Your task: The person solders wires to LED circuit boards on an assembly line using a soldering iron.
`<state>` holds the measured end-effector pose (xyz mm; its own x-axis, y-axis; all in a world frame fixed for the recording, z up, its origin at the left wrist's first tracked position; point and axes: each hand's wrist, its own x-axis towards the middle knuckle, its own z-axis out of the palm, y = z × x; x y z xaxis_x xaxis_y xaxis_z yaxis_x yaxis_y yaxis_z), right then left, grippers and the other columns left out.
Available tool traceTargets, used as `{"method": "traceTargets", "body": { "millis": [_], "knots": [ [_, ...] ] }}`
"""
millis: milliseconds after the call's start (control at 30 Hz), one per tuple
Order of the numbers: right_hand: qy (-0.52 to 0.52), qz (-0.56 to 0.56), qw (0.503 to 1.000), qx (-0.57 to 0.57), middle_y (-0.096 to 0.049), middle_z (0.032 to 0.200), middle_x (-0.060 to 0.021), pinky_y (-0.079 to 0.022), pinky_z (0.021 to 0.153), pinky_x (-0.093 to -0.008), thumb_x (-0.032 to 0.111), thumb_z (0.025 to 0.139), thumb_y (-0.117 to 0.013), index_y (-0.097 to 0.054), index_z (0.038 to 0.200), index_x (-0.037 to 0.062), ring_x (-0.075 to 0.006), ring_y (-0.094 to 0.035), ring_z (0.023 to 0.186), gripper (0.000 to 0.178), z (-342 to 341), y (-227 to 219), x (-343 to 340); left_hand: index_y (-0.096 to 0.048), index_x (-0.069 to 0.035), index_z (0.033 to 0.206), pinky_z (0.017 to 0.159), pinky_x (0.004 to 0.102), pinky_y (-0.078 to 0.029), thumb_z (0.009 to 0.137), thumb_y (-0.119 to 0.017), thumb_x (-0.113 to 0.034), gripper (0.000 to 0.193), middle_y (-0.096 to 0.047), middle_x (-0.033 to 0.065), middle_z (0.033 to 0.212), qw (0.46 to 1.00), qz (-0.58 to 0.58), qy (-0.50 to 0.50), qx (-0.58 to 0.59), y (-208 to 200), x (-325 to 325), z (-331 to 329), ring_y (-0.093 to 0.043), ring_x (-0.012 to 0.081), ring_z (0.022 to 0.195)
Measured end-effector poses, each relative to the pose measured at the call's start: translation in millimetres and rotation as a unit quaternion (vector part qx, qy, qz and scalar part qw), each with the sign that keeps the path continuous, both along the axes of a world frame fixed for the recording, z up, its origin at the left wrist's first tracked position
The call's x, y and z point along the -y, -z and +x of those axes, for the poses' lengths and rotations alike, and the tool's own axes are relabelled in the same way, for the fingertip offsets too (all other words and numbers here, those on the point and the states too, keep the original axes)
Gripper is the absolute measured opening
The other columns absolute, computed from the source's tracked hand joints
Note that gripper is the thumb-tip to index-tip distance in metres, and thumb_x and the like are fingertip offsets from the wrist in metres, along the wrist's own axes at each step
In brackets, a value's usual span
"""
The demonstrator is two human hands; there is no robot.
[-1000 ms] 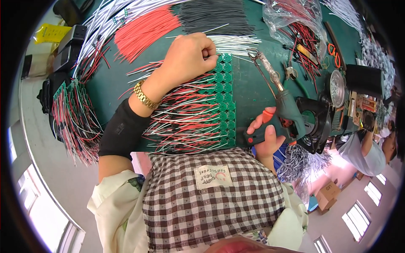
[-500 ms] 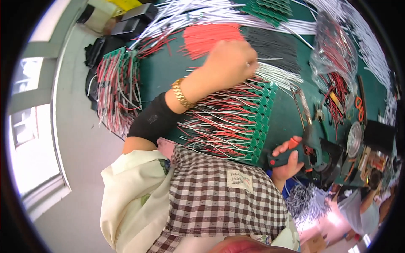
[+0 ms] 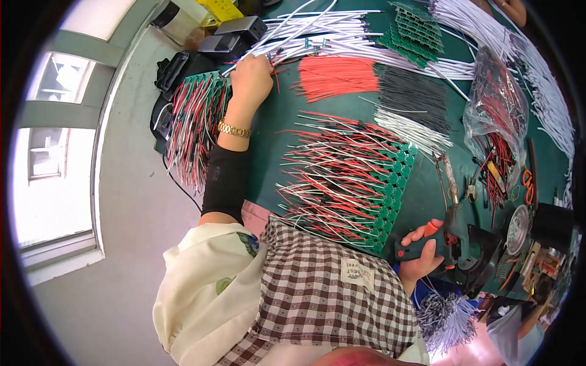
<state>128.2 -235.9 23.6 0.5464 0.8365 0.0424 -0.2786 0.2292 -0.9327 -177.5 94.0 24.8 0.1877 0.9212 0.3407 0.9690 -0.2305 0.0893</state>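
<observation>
My left hand, with a gold bracelet-like band at the wrist, reaches to the far left. Its curled fingers rest by loose red wires and white cables; whatever they grip is hidden. At the right, my right hand is wrapped round the dark green handle of a soldering gun with a red trigger, its metal tip pointing away from me. Between my hands lies a green circuit board panel of small round boards, with rows of red, white and black wires sticking out leftward.
Bundles of red wires, black wires and white wires lie beyond the panel. Another wired panel hangs over the left table edge. A plastic bag of wires, orange-handled scissors and a metal dish are at right.
My left hand has moved left, from above the red and black wire bundles to the loose red wires. My right hand still grips the soldering gun in nearly the same place. The view has shifted slightly.
</observation>
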Motion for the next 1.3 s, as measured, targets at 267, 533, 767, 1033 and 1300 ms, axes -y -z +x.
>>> {"method": "traceTargets", "body": {
  "millis": [267,533,767,1033,1300],
  "knots": [
    [0.006,-0.009,0.999,-0.030,-0.052,0.080,-0.0124,-0.048,0.054,-0.0283,0.021,0.089,-0.052,-0.041,0.120,-0.0043,-0.0174,-0.053,0.061,0.042,0,2,3,-0.055,-0.002,0.083,0.061,0.0350,-0.046,0.083,-0.055,-0.005,0.004,-0.057,0.0127,0.073,0.904,-0.007,0.105,0.415,-45,33,62,-0.057,0.0278,0.066],
    [-0.061,-0.040,0.995,-0.072,-0.056,0.089,-0.0116,-0.049,0.067,-0.0307,0.025,0.085,-0.062,-0.043,0.125,-0.0030,-0.0187,-0.058,0.073,0.052,2,-12,11,-0.056,0.000,0.071,0.056,0.0342,-0.046,0.072,-0.063,-0.007,0.011,-0.057,0.0132,0.067,0.827,-0.252,0.361,0.349,-34,113,163,-0.057,0.0250,0.059],
    [-0.088,-0.099,0.991,0.011,-0.057,0.088,-0.0072,-0.046,0.064,-0.0276,0.019,0.087,-0.059,-0.046,0.123,-0.0011,-0.0139,-0.055,0.071,0.043,1,-15,18,-0.057,-0.004,0.067,0.056,0.0371,-0.047,0.068,-0.063,-0.009,0.008,-0.058,0.0094,0.068,0.876,-0.198,0.348,0.269,-12,115,179,-0.058,0.0281,0.061],
    [-0.057,-0.131,0.983,0.116,-0.062,0.080,-0.0072,-0.049,0.060,-0.0255,0.001,0.080,-0.062,-0.058,0.096,-0.0019,-0.0132,-0.061,0.066,0.017,-3,-15,17,-0.056,-0.005,0.066,0.054,0.0372,-0.046,0.067,-0.063,-0.009,0.008,-0.058,0.0092,0.068,0.882,-0.198,0.342,0.257,-12,117,179,-0.057,0.0285,0.060],
    [-0.071,-0.218,0.955,0.187,-0.064,0.071,-0.0055,-0.049,0.056,-0.0250,-0.002,0.077,-0.064,-0.061,0.088,-0.0013,-0.0127,-0.062,0.062,0.011,-3,-35,8,-0.056,-0.005,0.065,0.052,0.0377,-0.045,0.068,-0.062,-0.010,0.008,-0.057,0.0094,0.068,0.884,-0.184,0.342,0.260,-8,116,178,-0.057,0.0293,0.060]
  ]
}}
